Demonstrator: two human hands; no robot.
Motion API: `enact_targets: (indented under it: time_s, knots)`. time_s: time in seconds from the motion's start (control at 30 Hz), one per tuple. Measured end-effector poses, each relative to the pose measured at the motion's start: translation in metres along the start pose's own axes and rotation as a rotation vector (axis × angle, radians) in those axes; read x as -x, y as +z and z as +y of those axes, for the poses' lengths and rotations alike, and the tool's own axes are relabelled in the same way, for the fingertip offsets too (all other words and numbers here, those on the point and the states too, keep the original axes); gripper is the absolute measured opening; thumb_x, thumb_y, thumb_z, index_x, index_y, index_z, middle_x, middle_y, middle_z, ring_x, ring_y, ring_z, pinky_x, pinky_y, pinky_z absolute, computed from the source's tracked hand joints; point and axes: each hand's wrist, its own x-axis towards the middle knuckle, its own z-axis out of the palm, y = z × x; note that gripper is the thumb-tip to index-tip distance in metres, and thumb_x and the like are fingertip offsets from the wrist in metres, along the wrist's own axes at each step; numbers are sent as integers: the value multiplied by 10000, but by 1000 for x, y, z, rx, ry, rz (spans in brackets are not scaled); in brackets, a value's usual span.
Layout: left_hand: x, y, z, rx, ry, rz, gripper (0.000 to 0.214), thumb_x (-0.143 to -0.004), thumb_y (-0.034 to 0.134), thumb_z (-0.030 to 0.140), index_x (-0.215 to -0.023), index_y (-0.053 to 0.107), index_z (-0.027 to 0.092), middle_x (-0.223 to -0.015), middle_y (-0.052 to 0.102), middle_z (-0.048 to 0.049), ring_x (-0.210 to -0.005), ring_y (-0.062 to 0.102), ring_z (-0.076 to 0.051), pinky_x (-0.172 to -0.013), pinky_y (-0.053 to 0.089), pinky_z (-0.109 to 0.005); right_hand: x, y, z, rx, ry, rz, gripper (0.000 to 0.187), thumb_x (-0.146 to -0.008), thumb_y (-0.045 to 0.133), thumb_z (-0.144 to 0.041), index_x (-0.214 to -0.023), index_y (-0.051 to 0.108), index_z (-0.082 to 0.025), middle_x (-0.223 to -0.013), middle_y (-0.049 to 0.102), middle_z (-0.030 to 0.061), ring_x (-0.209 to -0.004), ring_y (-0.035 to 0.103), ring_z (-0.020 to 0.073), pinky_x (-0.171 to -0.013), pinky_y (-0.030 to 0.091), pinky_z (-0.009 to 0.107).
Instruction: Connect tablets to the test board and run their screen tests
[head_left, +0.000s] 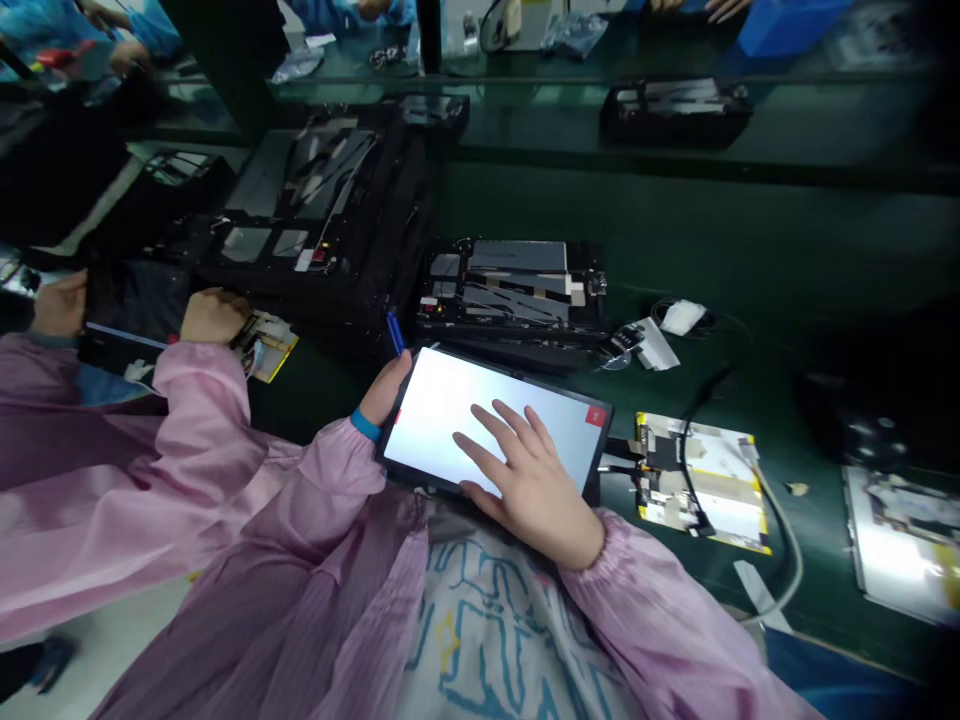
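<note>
Gripping lit tablet (446,395), left fingers (403,366) closed; right fingers (481,459) splayed, empty; parts-filled casing (480,328) behind.

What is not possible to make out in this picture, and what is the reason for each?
- Head view: part of the lit screen, covered by the right hand.
- Head view: most fingers of the left hand, hidden behind the screen.
- Head view: markings on the red square, too small to read.
- Head view: the silver panel's right end, cut off by the picture edge.
</note>
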Motion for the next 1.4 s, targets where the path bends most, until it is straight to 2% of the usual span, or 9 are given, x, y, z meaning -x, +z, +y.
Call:
enact_targets:
  time_s: [0.13,0.23,0.37,0.5,0.73,0.87,0.97,1.27,1.4]
  knots:
    - [-1,1,1,9,19,0,522,-704,623,638,-887,697,155,-773,720,-49,-820,686,-229,-671,502,-283,16,-8,7,-43,37,33,228,-861,530,-163,-1064,632,-179,-1145,614,117,-1114,524,252,-929,455,456]
    - [0,2,2,4,5,15,536,-686,626,655,-858,693,152,-730,708,-49,-775,681,-223,-620,488,-275,34,-24,20,-122,90,30,202,-849,547,-183,-1038,618,-195,-1102,606,110,-1074,536,246,-891,470,438]
    - [-1,2,2,7,-1,12,578,-631,647,685,-846,686,150,-725,708,-63,-743,668,-225,-615,471,-288,57,-41,36,-13,221,-45,481,-812,604,-308,-1266,494,-195,-1423,365,163,-1353,276,391,-1015,345,601]
    - [-2,2,2,20,-7,36,534,-677,634,657,-831,687,149,-681,694,-52,-757,658,-224,-631,461,-292,67,-44,40,87,313,-63,605,-814,590,-304,-1374,378,-216,-1503,241,165,-1403,117,449,-1025,239,700]
    - [-1,7,5,15,-32,44,461,-817,537,578,-832,678,139,-674,675,-53,-849,639,-229,-689,459,-283,55,-35,19,62,186,-39,593,-807,609,-387,-1335,410,-204,-1485,284,173,-1407,131,428,-1050,201,699]
    - [0,12,11,4,-62,92,451,-978,307,345,-887,675,102,-719,678,-49,-886,622,-189,-757,441,-272,49,-22,8,114,134,-55,514,-821,609,-328,-1307,470,-237,-1462,353,149,-1412,136,413,-1045,179,718]
    - [1,15,14,-8,-108,133,517,-990,180,226,-946,671,72,-726,670,-37,-896,623,-177,-786,425,-279,49,-17,7,115,103,-56,427,-832,604,-288,-1252,532,-260,-1456,380,129,-1413,161,390,-1049,197,709]
    - [-3,8,5,37,-41,107,373,-873,522,464,-841,698,137,-686,686,-47,-868,648,-225,-764,468,-296,49,-16,8,75,41,-61,369,-845,577,-222,-1208,584,-284,-1456,397,108,-1415,188,354,-1056,257,674]
    - [-3,7,5,-3,14,55,420,-827,554,532,-802,700,139,-725,703,-57,-873,647,-219,-765,464,-284,48,-16,8,84,27,-82,383,-852,569,-226,-1231,571,-276,-1449,398,125,-1416,181,361,-1052,262,676]
